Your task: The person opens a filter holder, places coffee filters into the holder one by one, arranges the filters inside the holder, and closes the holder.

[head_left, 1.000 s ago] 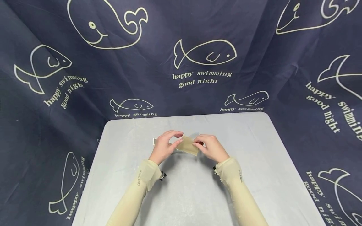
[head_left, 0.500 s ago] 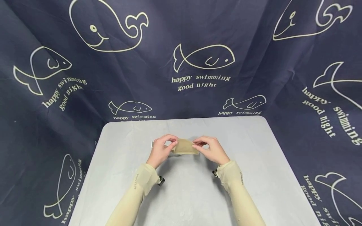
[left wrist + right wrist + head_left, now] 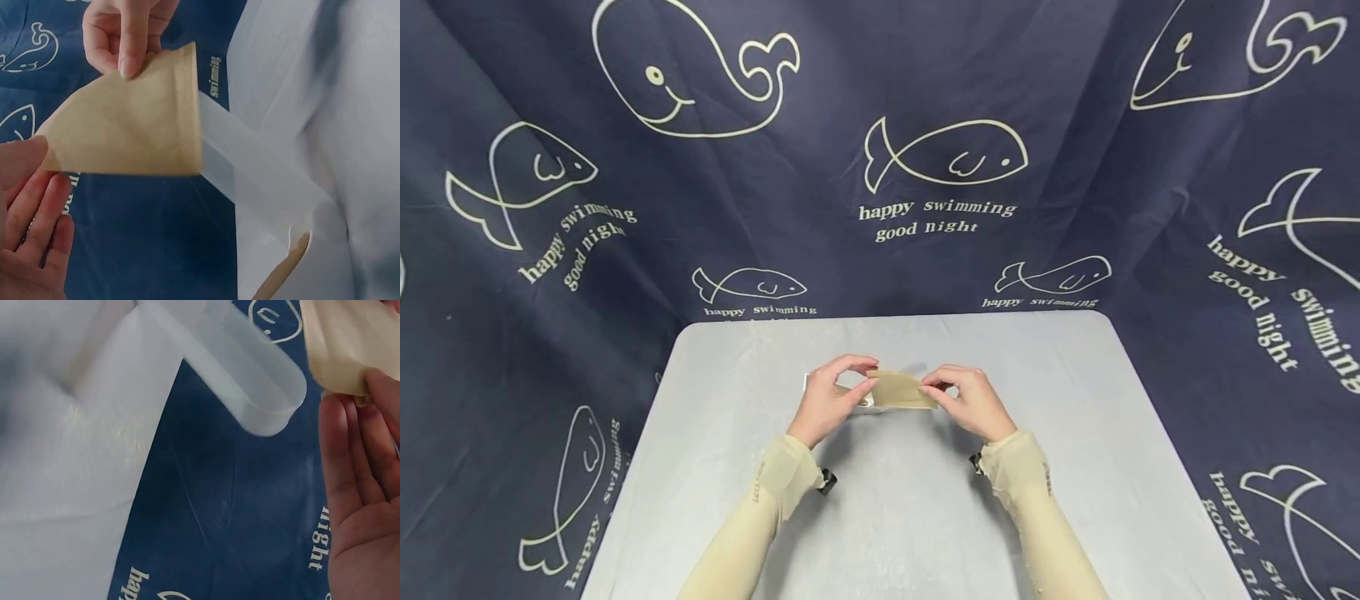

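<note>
A brown paper coffee filter (image 3: 898, 390) with a crimped seam is held up between both hands over the table. My left hand (image 3: 829, 400) pinches one end of it between thumb and fingers. Across from it, my right hand (image 3: 968, 400) grips the other side. The left wrist view shows the filter (image 3: 131, 125) lying flat-sided, its crimped edge away from the left hand (image 3: 28, 219). In the right wrist view the right hand (image 3: 369, 469) has thumb and fingertips on the paper's edge.
Behind the filter is a long translucent plastic container (image 3: 265, 412) with a rounded end. Brown paper (image 3: 284, 265) shows at its other end. The pale table (image 3: 895, 517) runs back to a dark blue fish-print curtain (image 3: 820, 208).
The coffee filter has gone from slanted to nearly level. The right hand has shifted its hold along the paper. Both hands stay near the same spot.
</note>
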Demonstrator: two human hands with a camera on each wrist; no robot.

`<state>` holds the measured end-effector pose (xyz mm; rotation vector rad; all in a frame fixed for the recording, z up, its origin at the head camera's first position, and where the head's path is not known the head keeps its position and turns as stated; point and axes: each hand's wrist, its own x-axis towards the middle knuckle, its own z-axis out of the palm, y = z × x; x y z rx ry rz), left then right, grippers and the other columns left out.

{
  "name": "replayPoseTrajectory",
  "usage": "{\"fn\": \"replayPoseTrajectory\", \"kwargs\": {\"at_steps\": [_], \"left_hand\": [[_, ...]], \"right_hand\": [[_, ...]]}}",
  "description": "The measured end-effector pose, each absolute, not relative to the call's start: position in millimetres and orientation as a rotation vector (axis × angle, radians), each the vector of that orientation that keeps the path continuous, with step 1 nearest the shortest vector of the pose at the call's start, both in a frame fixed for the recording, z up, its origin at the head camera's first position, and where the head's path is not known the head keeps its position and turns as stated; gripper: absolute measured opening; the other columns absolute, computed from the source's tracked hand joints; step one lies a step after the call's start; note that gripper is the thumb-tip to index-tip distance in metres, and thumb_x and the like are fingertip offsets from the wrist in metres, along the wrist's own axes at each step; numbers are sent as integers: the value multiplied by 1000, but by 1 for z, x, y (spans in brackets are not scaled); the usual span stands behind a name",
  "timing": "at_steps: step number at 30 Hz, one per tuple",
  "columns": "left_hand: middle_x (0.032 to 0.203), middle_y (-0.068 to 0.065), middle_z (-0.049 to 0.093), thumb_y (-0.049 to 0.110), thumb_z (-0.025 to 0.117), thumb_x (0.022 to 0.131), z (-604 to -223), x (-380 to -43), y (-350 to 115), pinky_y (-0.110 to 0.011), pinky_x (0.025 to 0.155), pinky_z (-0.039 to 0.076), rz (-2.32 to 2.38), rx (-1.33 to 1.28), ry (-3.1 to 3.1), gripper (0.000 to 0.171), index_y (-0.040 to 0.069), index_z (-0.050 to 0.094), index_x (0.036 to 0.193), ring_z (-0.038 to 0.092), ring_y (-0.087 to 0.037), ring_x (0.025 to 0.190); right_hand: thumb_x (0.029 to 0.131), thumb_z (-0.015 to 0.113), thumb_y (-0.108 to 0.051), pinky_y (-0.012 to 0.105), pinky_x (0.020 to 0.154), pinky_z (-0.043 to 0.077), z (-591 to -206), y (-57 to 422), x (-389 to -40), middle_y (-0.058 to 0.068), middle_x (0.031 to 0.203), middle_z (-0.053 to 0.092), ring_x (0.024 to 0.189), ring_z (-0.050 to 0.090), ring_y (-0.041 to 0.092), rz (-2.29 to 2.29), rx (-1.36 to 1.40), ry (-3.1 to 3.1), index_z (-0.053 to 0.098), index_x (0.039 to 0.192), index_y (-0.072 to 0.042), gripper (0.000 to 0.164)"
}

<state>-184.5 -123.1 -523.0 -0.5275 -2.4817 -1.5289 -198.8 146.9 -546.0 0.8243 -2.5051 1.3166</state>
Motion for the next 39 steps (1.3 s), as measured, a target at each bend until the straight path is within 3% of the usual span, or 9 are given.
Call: {"fn": "replayPoseTrajectory", "kwargs": {"at_steps": [9,16,21,26,29,32,34,39], "left_hand": [[96,5,79,18,80,92,-521,-186,-122,-39,90,58,-1353,-592,-2530,12,18,80,104,73,-12,92],[96,4,78,17,78,93,-523,-187,-124,-36,87,59,-1354,-585,-2519,10,18,80,102,73,-11,91],[96,5,78,19,78,94,-526,-186,-124,-31,84,60,-1373,-582,-2522,8,19,79,102,73,-11,93],[98,3,77,18,76,95,-526,-187,-123,-29,81,60,-1411,-576,-2517,10,18,79,105,71,-12,94],[111,2,76,7,71,95,-528,-186,-125,-37,97,56,-1428,-551,-2518,24,18,75,116,70,-16,107],[128,-2,70,-8,61,84,-533,-187,-130,-47,111,46,-1420,-477,-2518,53,17,68,131,62,-22,125],[138,-5,64,-14,55,74,-539,-188,-137,-50,115,42,-1394,-399,-2519,71,16,62,138,55,-25,134],[144,-9,57,-17,48,62,-559,-188,-160,-52,114,40,-1315,-198,-2542,87,14,54,143,48,-30,137]], "right_hand": [[94,77,-17,41,71,59,-549,147,-199,-6,92,76,82,70,8,1256,870,-2500,80,97,-16,4],[91,81,-20,34,83,61,-543,137,-201,-4,103,78,89,74,12,1289,816,-2517,78,113,-11,25],[94,79,-22,34,81,60,-542,128,-204,-7,101,77,88,70,7,1322,840,-2494,80,107,-17,14],[94,78,-17,37,70,58,-540,123,-206,-8,94,76,82,66,6,1308,860,-2461,81,101,-19,8],[94,78,-15,30,67,55,-540,123,-207,-7,93,77,81,66,6,1283,865,-2461,81,100,-17,7],[92,78,-13,28,65,54,-541,123,-209,-6,92,78,80,67,7,1272,842,-2459,82,99,-17,9],[91,79,-11,28,64,53,-539,120,-211,-5,92,78,79,67,8,1266,828,-2451,82,98,-16,9],[91,79,-11,29,72,57,-532,104,-221,-1,94,79,84,72,12,1254,854,-2448,82,99,-14,9]]}}
